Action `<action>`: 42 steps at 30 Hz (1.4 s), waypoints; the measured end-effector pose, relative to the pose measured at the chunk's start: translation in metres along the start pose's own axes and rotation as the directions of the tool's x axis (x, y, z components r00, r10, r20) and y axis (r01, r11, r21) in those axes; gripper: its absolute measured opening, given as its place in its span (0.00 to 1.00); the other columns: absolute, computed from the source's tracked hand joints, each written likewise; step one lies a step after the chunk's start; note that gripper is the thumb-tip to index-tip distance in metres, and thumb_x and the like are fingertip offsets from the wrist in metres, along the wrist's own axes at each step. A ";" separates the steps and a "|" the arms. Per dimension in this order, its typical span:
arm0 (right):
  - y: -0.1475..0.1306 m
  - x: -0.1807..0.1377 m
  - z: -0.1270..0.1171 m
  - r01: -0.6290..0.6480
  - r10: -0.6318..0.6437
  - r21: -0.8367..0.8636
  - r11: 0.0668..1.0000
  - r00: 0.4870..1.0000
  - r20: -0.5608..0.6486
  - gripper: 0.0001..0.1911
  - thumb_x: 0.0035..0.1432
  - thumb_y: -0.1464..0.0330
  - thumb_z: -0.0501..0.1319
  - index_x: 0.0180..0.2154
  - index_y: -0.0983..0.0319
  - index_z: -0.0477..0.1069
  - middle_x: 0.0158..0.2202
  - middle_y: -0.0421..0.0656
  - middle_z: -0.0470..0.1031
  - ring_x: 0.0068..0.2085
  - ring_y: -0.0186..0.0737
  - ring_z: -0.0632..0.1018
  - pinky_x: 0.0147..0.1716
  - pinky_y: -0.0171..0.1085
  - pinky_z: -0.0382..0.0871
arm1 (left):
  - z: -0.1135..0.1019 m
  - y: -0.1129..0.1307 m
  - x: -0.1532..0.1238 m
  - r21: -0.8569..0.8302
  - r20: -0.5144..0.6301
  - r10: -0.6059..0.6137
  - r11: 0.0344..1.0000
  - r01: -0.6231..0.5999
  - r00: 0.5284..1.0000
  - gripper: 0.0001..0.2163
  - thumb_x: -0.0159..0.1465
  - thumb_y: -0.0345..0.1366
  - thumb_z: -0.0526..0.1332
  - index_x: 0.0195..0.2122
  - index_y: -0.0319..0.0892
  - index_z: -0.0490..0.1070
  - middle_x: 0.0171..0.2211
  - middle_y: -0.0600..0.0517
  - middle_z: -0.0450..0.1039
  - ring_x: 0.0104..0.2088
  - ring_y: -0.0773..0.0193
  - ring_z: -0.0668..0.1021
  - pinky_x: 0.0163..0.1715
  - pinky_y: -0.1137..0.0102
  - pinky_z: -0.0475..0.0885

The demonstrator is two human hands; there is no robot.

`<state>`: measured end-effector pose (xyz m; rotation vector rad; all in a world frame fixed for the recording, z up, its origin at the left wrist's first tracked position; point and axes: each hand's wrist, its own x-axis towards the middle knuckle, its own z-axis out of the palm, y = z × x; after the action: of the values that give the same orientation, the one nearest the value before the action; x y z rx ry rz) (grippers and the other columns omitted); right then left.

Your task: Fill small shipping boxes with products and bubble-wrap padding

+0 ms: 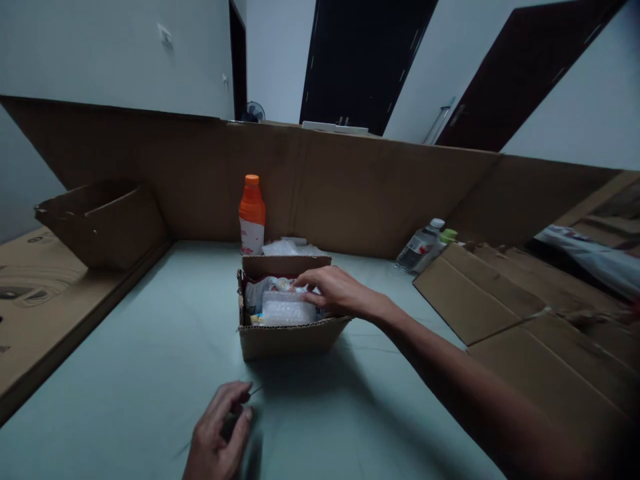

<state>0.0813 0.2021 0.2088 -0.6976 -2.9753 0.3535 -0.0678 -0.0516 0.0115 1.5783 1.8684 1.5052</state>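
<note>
An open cardboard box (287, 341) stands on the table in front of me, filled with packed items. Bubble wrap (287, 310) covers the front part of its contents, with a clear plastic wrapping (257, 293) beside it on the left. My right hand (330, 290) reaches over the box's right side, fingers spread and bent down, the tips touching or just above the wrapped contents. Nothing is visibly gripped in it. Close to me, left of the box's front, my left hand (220, 427) hovers with curved fingers, thumb and forefinger apart. A thin dark line appears beside its fingertips; I cannot tell what it is.
Behind the box stand an orange-capped bottle (253, 223) and more bubble wrap (283, 247). A clear water bottle (423, 243) leans at the right near cardboard flaps (467, 287). An open cardboard carton (110, 227) sits left. A cardboard wall (360, 193) bounds the table (135, 353) behind.
</note>
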 end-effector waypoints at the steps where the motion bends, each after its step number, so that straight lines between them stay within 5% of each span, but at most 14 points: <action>1: 0.003 -0.010 -0.004 -0.018 0.021 0.025 1.000 0.995 -0.100 0.12 0.61 0.72 0.61 0.46 0.60 0.79 0.45 0.45 0.81 0.43 0.43 0.79 0.41 0.36 0.67 | -0.007 0.002 0.007 0.041 -0.049 0.007 0.999 -0.005 0.999 0.11 0.66 0.38 0.60 0.48 0.45 0.75 0.45 0.46 0.78 0.40 0.59 0.83 0.37 0.69 0.81; 5: 0.009 -0.038 -0.024 0.036 -0.008 0.175 0.984 0.988 -0.157 0.11 0.61 0.72 0.60 0.43 0.59 0.80 0.43 0.43 0.82 0.42 0.42 0.79 0.43 0.37 0.69 | -0.020 0.018 0.033 0.157 -0.191 0.057 0.987 -0.026 0.980 0.13 0.66 0.40 0.61 0.50 0.47 0.74 0.48 0.46 0.76 0.42 0.57 0.81 0.40 0.64 0.81; 9: 0.004 -0.019 -0.025 0.175 -0.220 0.354 0.919 0.971 0.091 0.13 0.62 0.73 0.60 0.44 0.58 0.81 0.43 0.41 0.83 0.42 0.38 0.81 0.41 0.33 0.70 | -0.012 0.029 0.047 0.213 -0.213 0.094 0.976 -0.047 0.973 0.13 0.67 0.39 0.59 0.51 0.47 0.72 0.50 0.46 0.73 0.45 0.56 0.79 0.45 0.60 0.79; 16: 0.001 0.051 0.011 0.255 -0.380 0.310 0.916 0.800 0.465 0.14 0.58 0.80 0.64 0.41 0.59 0.82 0.35 0.37 0.84 0.36 0.34 0.81 0.33 0.28 0.70 | -0.006 0.010 0.041 0.227 -0.131 0.085 0.973 -0.054 0.988 0.14 0.66 0.37 0.60 0.52 0.48 0.73 0.51 0.46 0.74 0.46 0.57 0.80 0.42 0.64 0.80; 19: 0.012 0.031 -0.008 0.276 -0.358 0.310 0.910 0.900 0.249 0.15 0.64 0.75 0.60 0.48 0.58 0.79 0.45 0.40 0.82 0.44 0.38 0.81 0.42 0.31 0.72 | -0.017 0.004 0.043 0.183 -0.165 -0.034 0.981 0.064 0.986 0.14 0.66 0.41 0.60 0.51 0.48 0.74 0.51 0.46 0.74 0.45 0.57 0.80 0.43 0.63 0.80; 22: 0.039 -0.029 -0.023 0.140 -0.058 0.372 0.918 0.973 -0.225 0.14 0.67 0.67 0.57 0.49 0.57 0.77 0.48 0.42 0.81 0.47 0.42 0.81 0.47 0.38 0.74 | -0.027 -0.004 0.049 0.148 -0.198 -0.076 0.983 0.106 0.977 0.16 0.65 0.43 0.61 0.53 0.49 0.73 0.52 0.46 0.74 0.44 0.57 0.80 0.41 0.64 0.81; 23: 0.050 -0.052 -0.019 0.064 0.095 0.404 0.912 0.928 -0.361 0.13 0.67 0.64 0.58 0.47 0.57 0.78 0.45 0.42 0.82 0.45 0.43 0.81 0.46 0.40 0.75 | -0.028 -0.007 0.050 0.144 -0.182 -0.078 0.984 0.105 0.980 0.18 0.65 0.43 0.61 0.55 0.49 0.72 0.53 0.46 0.73 0.43 0.57 0.81 0.41 0.64 0.81; 25: 0.069 -0.095 0.005 -0.096 0.403 0.507 0.856 0.738 -0.541 0.12 0.65 0.60 0.60 0.41 0.58 0.79 0.36 0.44 0.82 0.39 0.44 0.82 0.42 0.42 0.77 | -0.027 -0.012 0.051 0.118 -0.134 -0.090 0.987 0.106 0.987 0.22 0.64 0.43 0.62 0.60 0.51 0.67 0.57 0.45 0.71 0.46 0.57 0.81 0.42 0.64 0.81; 26: 0.075 -0.110 0.023 -0.140 0.500 0.560 0.817 0.656 -0.566 0.12 0.63 0.59 0.61 0.41 0.59 0.78 0.35 0.45 0.82 0.38 0.45 0.82 0.40 0.42 0.77 | -0.024 -0.013 0.052 0.094 -0.111 -0.104 0.989 0.115 0.988 0.25 0.64 0.42 0.63 0.62 0.51 0.65 0.60 0.44 0.69 0.48 0.56 0.80 0.44 0.63 0.80; 27: 0.078 -0.121 0.044 -0.165 0.543 0.601 0.782 0.653 -0.527 0.14 0.62 0.58 0.62 0.44 0.59 0.77 0.38 0.47 0.83 0.40 0.47 0.82 0.41 0.43 0.78 | -0.019 -0.014 0.053 0.062 -0.089 -0.123 0.990 0.129 0.988 0.26 0.64 0.42 0.63 0.63 0.50 0.63 0.61 0.43 0.68 0.50 0.55 0.80 0.46 0.61 0.80; 30: 0.068 -0.118 0.103 -0.166 0.470 0.634 0.755 0.812 -0.347 0.26 0.56 0.59 0.64 0.55 0.61 0.70 0.51 0.52 0.79 0.43 0.49 0.81 0.41 0.45 0.78 | -0.003 -0.008 0.065 -0.067 -0.030 -0.214 0.975 0.212 0.976 0.27 0.63 0.43 0.62 0.63 0.45 0.62 0.60 0.40 0.69 0.52 0.52 0.79 0.50 0.59 0.78; 32: 0.056 -0.097 0.124 -0.137 0.413 0.638 0.758 0.858 -0.306 0.27 0.53 0.60 0.64 0.54 0.63 0.70 0.50 0.53 0.79 0.42 0.49 0.81 0.41 0.46 0.78 | 0.008 0.000 0.082 -0.142 -0.006 -0.283 0.950 0.279 0.959 0.27 0.62 0.43 0.62 0.62 0.42 0.61 0.58 0.40 0.71 0.52 0.53 0.79 0.50 0.58 0.78; 37: 0.051 -0.086 0.115 -0.192 0.499 0.658 0.728 0.807 -0.317 0.24 0.54 0.58 0.60 0.50 0.64 0.71 0.40 0.49 0.81 0.32 0.47 0.80 0.33 0.44 0.77 | 0.033 0.023 0.105 -0.235 -0.025 -0.237 0.946 0.224 0.971 0.30 0.59 0.39 0.61 0.63 0.39 0.60 0.57 0.39 0.71 0.54 0.51 0.77 0.53 0.56 0.75; 42: 0.048 -0.121 0.123 -0.264 0.546 0.615 0.743 0.770 -0.330 0.20 0.55 0.57 0.62 0.45 0.61 0.74 0.37 0.48 0.80 0.35 0.49 0.80 0.34 0.42 0.78 | 0.032 0.023 0.054 -0.246 -0.036 -0.225 0.946 0.210 0.974 0.33 0.59 0.36 0.62 0.66 0.41 0.58 0.61 0.40 0.69 0.56 0.51 0.77 0.55 0.57 0.74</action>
<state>0.1964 0.1640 0.0762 -1.1648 -2.0517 0.8508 -0.0510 0.0076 0.0378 1.1878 1.7476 1.6263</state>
